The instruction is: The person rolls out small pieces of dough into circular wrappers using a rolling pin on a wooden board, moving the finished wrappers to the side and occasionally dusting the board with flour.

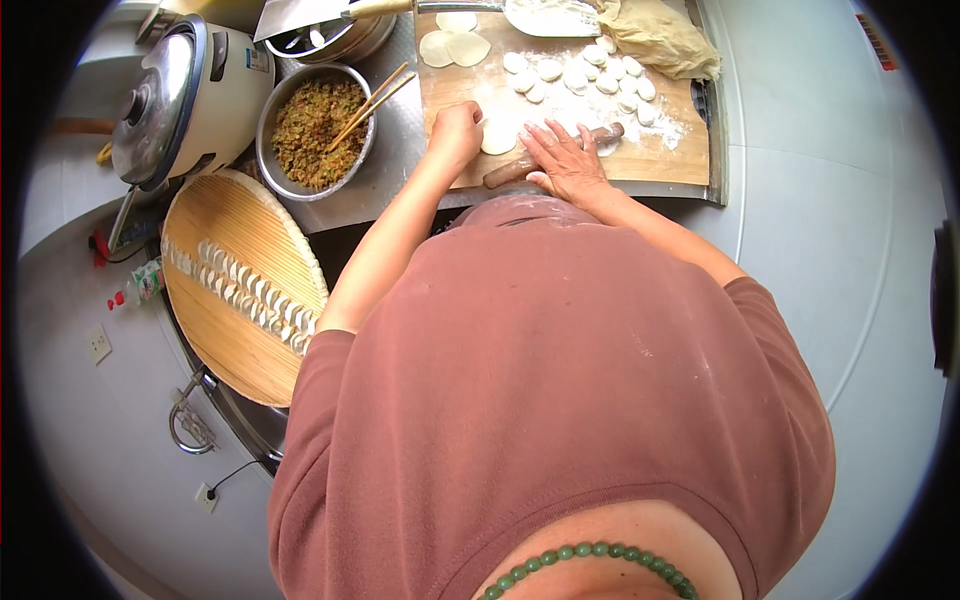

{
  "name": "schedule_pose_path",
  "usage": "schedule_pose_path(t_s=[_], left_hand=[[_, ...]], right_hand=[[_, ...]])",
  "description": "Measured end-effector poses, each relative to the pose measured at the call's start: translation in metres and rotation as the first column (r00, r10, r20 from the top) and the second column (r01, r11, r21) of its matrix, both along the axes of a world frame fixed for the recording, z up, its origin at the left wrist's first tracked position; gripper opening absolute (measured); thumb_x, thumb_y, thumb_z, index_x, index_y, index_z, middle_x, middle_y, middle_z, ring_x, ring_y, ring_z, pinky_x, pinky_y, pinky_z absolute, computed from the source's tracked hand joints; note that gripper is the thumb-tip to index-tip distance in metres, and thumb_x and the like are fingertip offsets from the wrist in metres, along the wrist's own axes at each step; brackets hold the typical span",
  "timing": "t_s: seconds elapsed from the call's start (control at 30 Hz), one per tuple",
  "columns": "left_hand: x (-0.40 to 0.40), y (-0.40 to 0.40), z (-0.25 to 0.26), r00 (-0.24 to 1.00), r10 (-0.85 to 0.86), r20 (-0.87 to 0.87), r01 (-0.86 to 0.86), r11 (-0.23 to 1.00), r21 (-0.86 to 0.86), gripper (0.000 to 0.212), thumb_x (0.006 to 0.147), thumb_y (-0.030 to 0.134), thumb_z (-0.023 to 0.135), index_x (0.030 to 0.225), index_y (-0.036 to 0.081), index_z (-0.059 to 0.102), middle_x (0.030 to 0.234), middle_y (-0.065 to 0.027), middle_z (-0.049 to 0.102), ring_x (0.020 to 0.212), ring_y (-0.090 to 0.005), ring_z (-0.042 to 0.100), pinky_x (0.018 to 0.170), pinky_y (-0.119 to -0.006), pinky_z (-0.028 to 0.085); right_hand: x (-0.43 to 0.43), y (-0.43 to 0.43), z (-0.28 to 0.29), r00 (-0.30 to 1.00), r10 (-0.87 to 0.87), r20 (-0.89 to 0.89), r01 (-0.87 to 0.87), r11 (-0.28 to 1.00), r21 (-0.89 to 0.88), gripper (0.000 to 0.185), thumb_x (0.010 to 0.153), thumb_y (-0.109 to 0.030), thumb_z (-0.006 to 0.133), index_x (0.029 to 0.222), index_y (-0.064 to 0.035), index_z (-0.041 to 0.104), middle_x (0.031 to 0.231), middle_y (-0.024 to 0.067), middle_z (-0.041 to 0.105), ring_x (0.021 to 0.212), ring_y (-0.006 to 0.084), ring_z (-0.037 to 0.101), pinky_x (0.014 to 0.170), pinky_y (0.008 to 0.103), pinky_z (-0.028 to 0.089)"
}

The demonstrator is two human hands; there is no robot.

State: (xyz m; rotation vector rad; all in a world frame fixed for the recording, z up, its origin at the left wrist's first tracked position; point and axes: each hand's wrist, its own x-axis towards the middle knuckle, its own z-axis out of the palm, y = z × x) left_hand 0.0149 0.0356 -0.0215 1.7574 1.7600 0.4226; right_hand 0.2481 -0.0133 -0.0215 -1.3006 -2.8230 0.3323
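A wooden rolling pin (510, 172) lies slantwise near the front edge of a floured wooden board (667, 169). My right hand (564, 161) rests on it, palm down with the fingers spread. Between my two hands is a flat dough wrapper (499, 136). My left hand (456, 135) is at the wrapper's left side, fingers curled, seemingly pinching its edge; the contact is hard to see. Several small flattened dough pieces (576, 79) are scattered behind my right hand. Rolled wrappers (468, 49) overlap at the board's back left.
Left of the board stands a metal bowl of minced filling (311, 135) with chopsticks (367, 112). A round woven tray (225, 352) holds rows of dumplings (255, 289). A rice cooker (217, 97), a cleaver (296, 16), a flour scoop (551, 19) and a crumpled cloth (660, 41) are farther back.
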Motion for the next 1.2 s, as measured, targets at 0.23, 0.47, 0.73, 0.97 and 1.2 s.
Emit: schedule_pose_path(t_s=[0.23,0.47,0.73,0.97,1.2], left_hand=[[-0.002,0.004,0.016,0.998,-0.062,-0.018,0.059,0.992,-0.108,0.016,0.076,0.015,0.07,0.083,0.001,0.07,0.086,-0.0214,0.068,0.085,-0.037,0.067,0.079,-0.043,0.053],[0.001,0.011,0.004,0.973,-0.166,-0.161,0.171,0.985,0.015,0.015,0.078,0.015,0.068,0.085,0.002,0.069,0.081,-0.0211,0.067,0.084,-0.0389,0.066,0.077,-0.044,0.053],[-0.008,-0.011,0.011,0.992,0.075,0.106,-0.056,0.982,-0.178,0.013,0.078,0.006,0.064,0.088,0.0,0.068,0.081,-0.0206,0.068,0.075,-0.0337,0.067,0.072,-0.038,0.053],[-0.003,0.007,0.023,0.999,-0.04,0.018,0.041,0.996,-0.077,0.015,0.075,0.013,0.072,0.085,0.001,0.07,0.083,-0.0218,0.068,0.081,-0.0359,0.067,0.075,-0.041,0.052],[-0.013,0.002,-0.001,0.995,-0.045,-0.088,0.056,0.99,0.129,0.01,0.073,0.005,0.063,0.081,-0.001,0.066,0.081,-0.0215,0.066,0.076,-0.0359,0.065,0.071,-0.042,0.051]], right_hand=[[-0.042,0.056,0.011,0.991,-0.086,0.097,0.087,0.996,-0.004,0.064,0.097,-0.055,0.038,0.151,-0.0216,0.028,0.159,-0.0001,0.022,0.148,0.0239,0.014,0.113,0.0612,0.011],[-0.048,0.061,0.003,0.99,-0.141,-0.016,0.142,0.99,0.029,0.064,0.097,-0.054,0.039,0.152,-0.0223,0.027,0.16,0.0012,0.021,0.148,0.0239,0.012,0.113,0.0629,0.008],[-0.006,0.012,0.002,1.0,0.009,-0.005,-0.009,0.999,-0.037,0.064,0.095,-0.052,0.046,0.149,-0.0214,0.032,0.157,0.0,0.028,0.145,0.0244,0.021,0.112,0.0615,0.014],[-0.058,0.076,0.0,0.992,-0.13,0.0,0.13,0.99,0.054,0.062,0.098,-0.053,0.039,0.151,-0.0222,0.029,0.158,0.001,0.025,0.147,0.024,0.016,0.112,0.0636,0.012],[-0.025,0.031,0.003,1.0,0.007,0.015,-0.006,1.0,-0.013,0.068,0.094,-0.055,0.046,0.151,-0.0228,0.028,0.158,0.0003,0.026,0.146,0.025,0.021,0.111,0.0632,0.013]])
